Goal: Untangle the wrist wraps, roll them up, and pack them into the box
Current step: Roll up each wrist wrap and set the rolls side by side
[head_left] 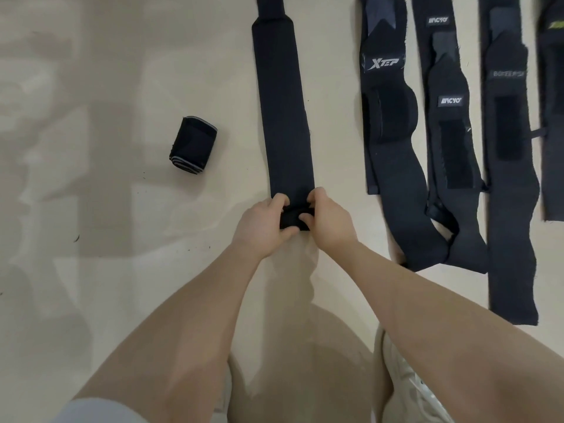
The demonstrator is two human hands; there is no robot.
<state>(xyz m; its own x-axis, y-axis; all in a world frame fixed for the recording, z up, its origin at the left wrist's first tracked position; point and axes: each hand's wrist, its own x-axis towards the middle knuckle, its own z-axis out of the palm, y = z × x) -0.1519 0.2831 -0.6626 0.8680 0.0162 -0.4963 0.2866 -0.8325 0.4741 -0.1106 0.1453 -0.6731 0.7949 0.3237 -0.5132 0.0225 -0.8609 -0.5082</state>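
1. Rolling is under way on one wrap [282, 117]: a long black strip lying flat on the floor [122, 209], its long axis running straight away from the person toward the top of the view.
2. Both hands sit at its near end. The left hand [262, 222] and the right hand [328, 221] each have fingers and thumb curled round a small roll [294, 219] that has begun there, so both grips are clamped on the wrap, one at each side of the roll.
3. What the coming move turns on, as I judge it: the unrolled length lies directly ahead of the hands, in line with them, so the roll must travel forward along that axis. Neither hand is nearer; they flank it evenly (which should help keep the edges square).
4. The far end of the wrap narrows and runs out of view at the top.
5. A finished roll [193, 144] lies on the floor well to the left, apart from the hands.
6. To the right, several more wraps [445, 132] lie flat side by side, roughly parallel to the one in hand, not yet rolled.
7. No box shows in this view, so packing looks some way off.
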